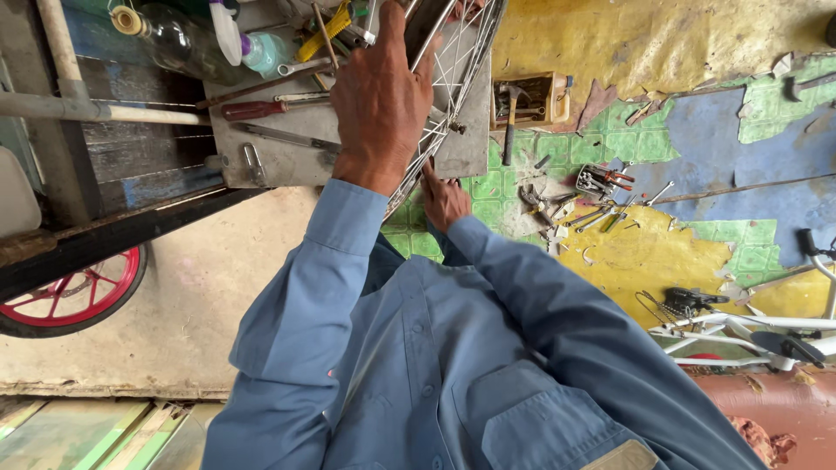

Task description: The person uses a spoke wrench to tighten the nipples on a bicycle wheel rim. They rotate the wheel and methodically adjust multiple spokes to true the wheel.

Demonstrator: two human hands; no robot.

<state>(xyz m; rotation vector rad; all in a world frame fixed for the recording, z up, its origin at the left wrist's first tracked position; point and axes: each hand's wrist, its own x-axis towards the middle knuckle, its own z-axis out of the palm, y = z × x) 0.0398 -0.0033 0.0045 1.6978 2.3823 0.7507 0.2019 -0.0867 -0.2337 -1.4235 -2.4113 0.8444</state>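
A bicycle wheel with a silver rim and thin metal spokes stands in front of me, leaning over a grey work table. My left hand is raised and closed over the rim and spokes near the top. My right hand is lower, its fingers pinched at the rim's lower part; whether it holds a small tool I cannot tell. Both arms are in blue shirt sleeves.
The table carries a red-handled screwdriver, wrenches, a glass bottle and a spray bottle. A wooden box with a hammer, pliers and loose tools lie on the patchy floor. A red-spoked wheel is at left, a white bicycle frame at right.
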